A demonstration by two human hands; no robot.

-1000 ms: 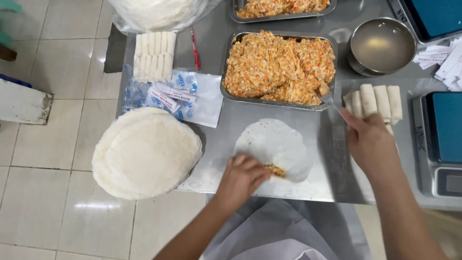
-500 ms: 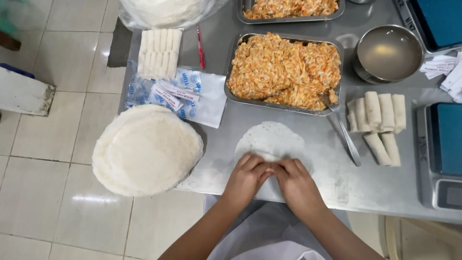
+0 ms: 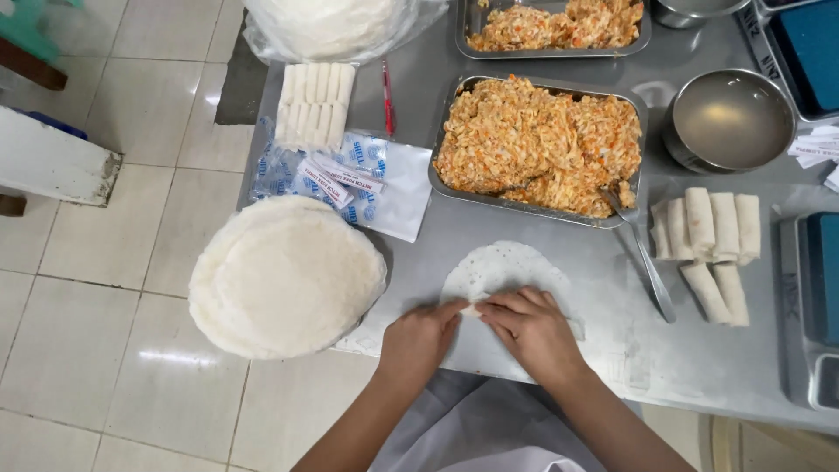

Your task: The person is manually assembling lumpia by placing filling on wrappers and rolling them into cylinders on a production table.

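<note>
A round white wrapper (image 3: pixel 504 267) lies flat on the steel table (image 3: pixel 542 236) in front of me. My left hand (image 3: pixel 419 337) and my right hand (image 3: pixel 530 329) rest side by side on its near edge, fingertips pinching the folded part over the filling, which is hidden beneath them. Behind the wrapper stands a metal tray of orange shredded filling (image 3: pixel 540 144) with a spoon (image 3: pixel 643 254) leaning out of it. Several finished rolls (image 3: pixel 712 240) lie to the right.
A stack of round wrappers (image 3: pixel 285 274) sits at the table's left edge, beside plastic packets (image 3: pixel 325 177) and a row of rolls (image 3: pixel 314 105). A metal bowl (image 3: pixel 731 120), a second filling tray (image 3: pixel 556 24), a red pen (image 3: pixel 386 94) and a scale (image 3: pixel 818 288) surround the work spot.
My right hand came back from the finished rolls on the right and joined my left hand on the wrapper's near edge. Both hands now press the fold together.
</note>
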